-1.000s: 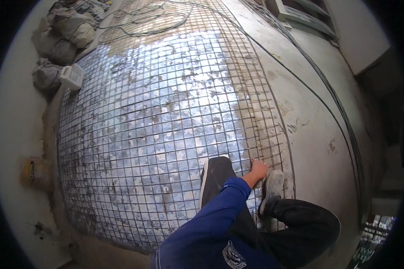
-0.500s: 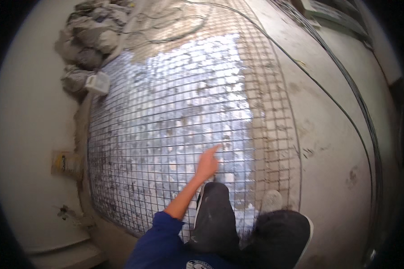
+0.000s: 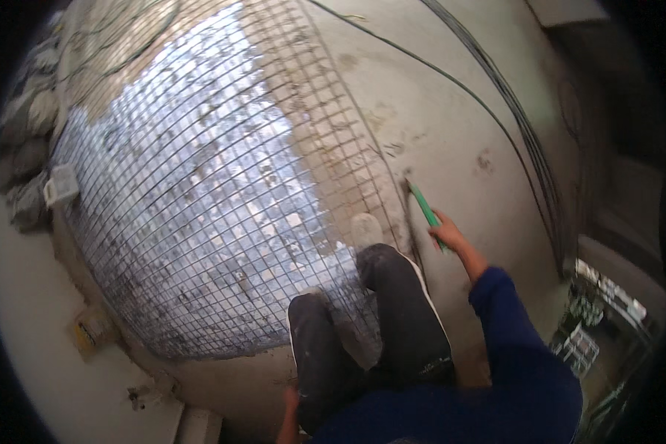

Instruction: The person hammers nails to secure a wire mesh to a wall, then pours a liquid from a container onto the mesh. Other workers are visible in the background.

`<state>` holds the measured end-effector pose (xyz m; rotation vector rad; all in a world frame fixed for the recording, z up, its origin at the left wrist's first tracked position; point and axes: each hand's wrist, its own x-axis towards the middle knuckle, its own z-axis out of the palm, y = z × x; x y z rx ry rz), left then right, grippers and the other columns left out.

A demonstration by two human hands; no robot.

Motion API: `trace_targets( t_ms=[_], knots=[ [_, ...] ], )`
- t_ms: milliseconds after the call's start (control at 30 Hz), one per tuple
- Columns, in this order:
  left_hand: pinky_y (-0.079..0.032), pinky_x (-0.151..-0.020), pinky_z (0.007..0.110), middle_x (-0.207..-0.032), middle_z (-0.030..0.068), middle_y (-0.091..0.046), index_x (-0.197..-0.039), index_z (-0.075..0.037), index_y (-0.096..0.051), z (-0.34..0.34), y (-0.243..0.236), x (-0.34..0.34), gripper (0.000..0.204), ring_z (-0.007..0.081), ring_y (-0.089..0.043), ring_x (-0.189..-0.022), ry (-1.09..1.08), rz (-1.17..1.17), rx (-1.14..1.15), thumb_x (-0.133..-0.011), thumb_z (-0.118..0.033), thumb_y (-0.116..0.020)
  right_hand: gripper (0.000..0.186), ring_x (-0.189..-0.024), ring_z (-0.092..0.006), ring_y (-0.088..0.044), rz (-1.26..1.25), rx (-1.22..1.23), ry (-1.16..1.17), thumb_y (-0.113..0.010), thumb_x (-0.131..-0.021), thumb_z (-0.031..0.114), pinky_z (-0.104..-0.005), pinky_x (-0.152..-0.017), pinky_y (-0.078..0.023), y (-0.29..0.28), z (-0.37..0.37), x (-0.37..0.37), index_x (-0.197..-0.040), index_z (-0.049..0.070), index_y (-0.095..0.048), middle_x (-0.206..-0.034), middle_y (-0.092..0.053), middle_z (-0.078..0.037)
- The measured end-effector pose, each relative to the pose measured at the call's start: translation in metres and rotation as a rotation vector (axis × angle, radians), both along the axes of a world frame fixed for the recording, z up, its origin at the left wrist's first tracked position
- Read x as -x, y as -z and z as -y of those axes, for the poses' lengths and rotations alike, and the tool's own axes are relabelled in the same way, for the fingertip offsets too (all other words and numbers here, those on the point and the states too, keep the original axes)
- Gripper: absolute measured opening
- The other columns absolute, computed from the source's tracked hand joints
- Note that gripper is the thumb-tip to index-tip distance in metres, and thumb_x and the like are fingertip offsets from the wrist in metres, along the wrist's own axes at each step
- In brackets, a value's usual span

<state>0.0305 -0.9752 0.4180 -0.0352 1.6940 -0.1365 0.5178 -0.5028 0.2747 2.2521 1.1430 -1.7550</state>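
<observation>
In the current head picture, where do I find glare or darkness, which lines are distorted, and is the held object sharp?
Head view: whitish glare on the upper part of the shiny blue-grey sheet; head view: black corners, dim right edge; head view: bars of the dark metal grid bow; head view: the slim green stick-like object in the right hand looks slightly soft.

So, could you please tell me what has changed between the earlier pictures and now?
The left hand has drawn back from the dark metal mesh to beside the dark-trousered left leg. The right hand, unseen earlier, now shows over the smooth grey floor, gripping a slim green stick-shaped tool. The view has turned. The mesh and the white plastic jug at its edge stayed put.
</observation>
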Motion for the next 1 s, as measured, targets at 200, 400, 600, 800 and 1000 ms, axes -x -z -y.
trace_targets(
  t_ms=[200,400,600,800,1000],
  knots=[
    [-0.05,-0.086,0.039,-0.11,0.0224,-0.068,-0.12,0.003,-0.063,0.029,-0.114,-0.024,0.039,0.0318,-0.066,-0.099,0.079,-0.01,0.075,-0.085,-0.013,-0.057,0.068,-0.068,-0.0235,-0.068,0.233,0.134,-0.055,-0.057,-0.077,0.003,-0.0366,-0.059,-0.056,-0.011,-0.084,0.023,-0.142,0.019,-0.047,-0.098,-0.069,-0.017],
    [-0.049,-0.086,0.039,-0.108,0.0215,-0.069,-0.117,0.004,-0.064,0.017,-0.185,-0.027,0.037,0.0306,-0.066,-0.097,0.156,-0.071,0.128,-0.088,-0.016,-0.054,0.062,-0.089,-0.0299,-0.069,0.555,-0.075,-0.312,-0.053,-0.08,0.006,-0.0423,-0.074,-0.056,-0.003,-0.055,0.003,-0.14,0.023,-0.049,-0.109,-0.068,-0.016],
    [-0.049,-0.086,0.038,-0.105,0.0205,-0.069,-0.115,0.005,-0.065,-0.016,-0.232,-0.023,0.037,0.0294,-0.066,-0.094,0.235,-0.122,0.192,-0.091,-0.02,-0.051,0.067,-0.116,-0.0359,-0.059,0.689,0.151,-0.48,-0.059,-0.083,0.015,-0.0471,-0.097,-0.048,0.026,0.028,-0.108,-0.147,0.023,-0.039,-0.127,-0.06,-0.019],
    [-0.049,-0.085,0.038,-0.103,0.0196,-0.07,-0.112,0.006,-0.065,-0.063,-0.232,-0.003,0.038,0.0283,-0.066,-0.092,0.393,-0.203,0.138,-0.094,-0.023,-0.048,0.053,-0.121,-0.0364,-0.054,0.429,0.272,-0.466,-0.062,-0.082,0.023,-0.0442,-0.1,-0.045,-0.032,0.162,-0.136,-0.133,0.01,-0.053,-0.133,-0.056,-0.019],
    [-0.049,-0.081,0.034,-0.093,0.0142,-0.069,-0.106,0.007,-0.065,-0.209,-0.195,0.023,0.024,0.0242,-0.064,-0.084,0.297,-0.591,-0.417,-0.088,-0.008,-0.059,0.031,-0.098,-0.0422,-0.064,0.324,0.032,-0.146,-0.06,-0.081,0.023,-0.0491,-0.086,-0.05,-0.041,0.113,-0.061,-0.099,0.0,-0.068,-0.103,-0.066,-0.026]
  ],
)
